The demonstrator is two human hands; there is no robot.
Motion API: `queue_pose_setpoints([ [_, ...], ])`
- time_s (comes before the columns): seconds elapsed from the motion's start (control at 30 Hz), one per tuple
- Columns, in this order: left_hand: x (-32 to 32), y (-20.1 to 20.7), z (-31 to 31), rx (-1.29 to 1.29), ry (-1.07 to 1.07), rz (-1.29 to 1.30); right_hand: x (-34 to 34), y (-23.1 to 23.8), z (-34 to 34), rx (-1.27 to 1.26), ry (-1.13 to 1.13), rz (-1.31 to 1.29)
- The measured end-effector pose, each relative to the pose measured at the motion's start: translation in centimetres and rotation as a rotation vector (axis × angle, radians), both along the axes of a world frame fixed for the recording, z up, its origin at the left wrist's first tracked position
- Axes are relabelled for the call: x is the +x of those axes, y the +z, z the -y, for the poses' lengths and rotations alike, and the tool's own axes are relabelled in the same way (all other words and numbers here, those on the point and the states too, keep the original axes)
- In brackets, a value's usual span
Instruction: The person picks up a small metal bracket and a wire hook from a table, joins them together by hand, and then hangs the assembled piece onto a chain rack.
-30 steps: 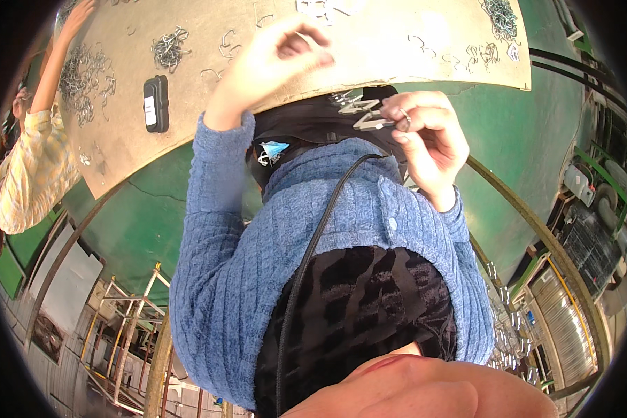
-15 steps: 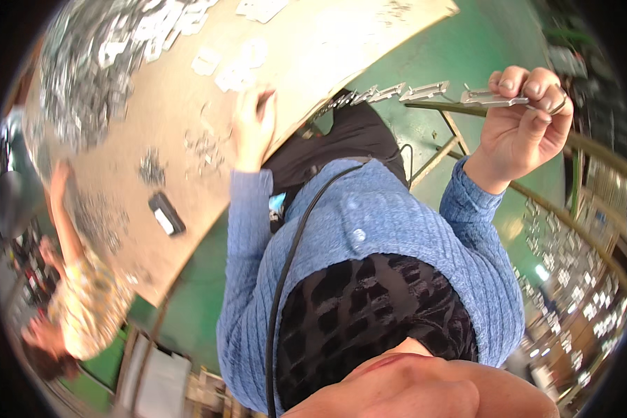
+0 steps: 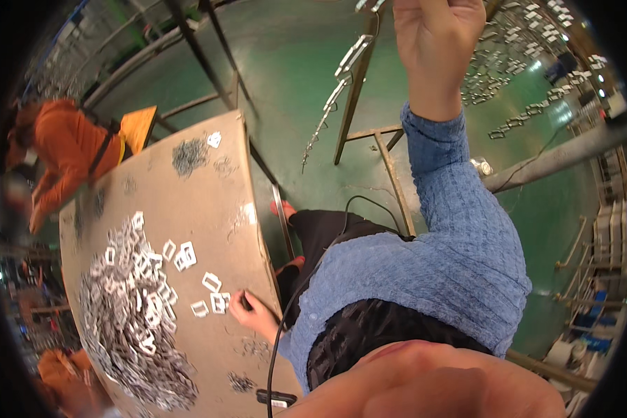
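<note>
My right hand (image 3: 440, 31) is raised high at the top edge, its fingertips cut off by the picture. Beside it hangs a chain of flat metal frames (image 3: 354, 56) joined by small wire hooks, its lower end dangling over the green floor. The grip at the chain's upper end lies out of view. On the table near its edge rests my left hand (image 3: 256, 319), fingers loosely curled with a gap by the thumb. Several loose metal frames (image 3: 219, 302) lie right beside its fingertips; whether they touch cannot be made out.
A large heap of metal frames (image 3: 129, 313) covers the left of the table (image 3: 188, 188). Piles of wire hooks (image 3: 189, 157) and a black case (image 3: 275, 398) lie on it. Metal stands (image 3: 386, 164) rise behind; more chains (image 3: 529, 49) hang at right. A person in orange (image 3: 70, 143) is at far left.
The view has swung round. My right hand has risen toward the top edge with the chain, which now hangs out over the floor. My left hand stays by the loose frames on the table.
</note>
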State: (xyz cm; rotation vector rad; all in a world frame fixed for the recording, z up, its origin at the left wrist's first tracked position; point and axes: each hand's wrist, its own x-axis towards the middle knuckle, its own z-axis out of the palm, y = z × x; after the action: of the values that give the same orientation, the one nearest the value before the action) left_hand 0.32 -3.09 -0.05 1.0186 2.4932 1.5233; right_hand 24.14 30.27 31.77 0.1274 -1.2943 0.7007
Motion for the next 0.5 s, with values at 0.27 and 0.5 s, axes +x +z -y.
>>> queue_pose_setpoints([
  [0.27, -0.9, -1.2, 0.8, 0.022, -0.013, -0.104, 7.9, 6.0, 0.6, 0.125, -0.319, 0.065],
  [0.5, -0.3, -1.2, -0.1, 0.019, -0.036, -0.145, 20.4, 10.9, 0.4, 0.039, -0.543, 0.056],
])
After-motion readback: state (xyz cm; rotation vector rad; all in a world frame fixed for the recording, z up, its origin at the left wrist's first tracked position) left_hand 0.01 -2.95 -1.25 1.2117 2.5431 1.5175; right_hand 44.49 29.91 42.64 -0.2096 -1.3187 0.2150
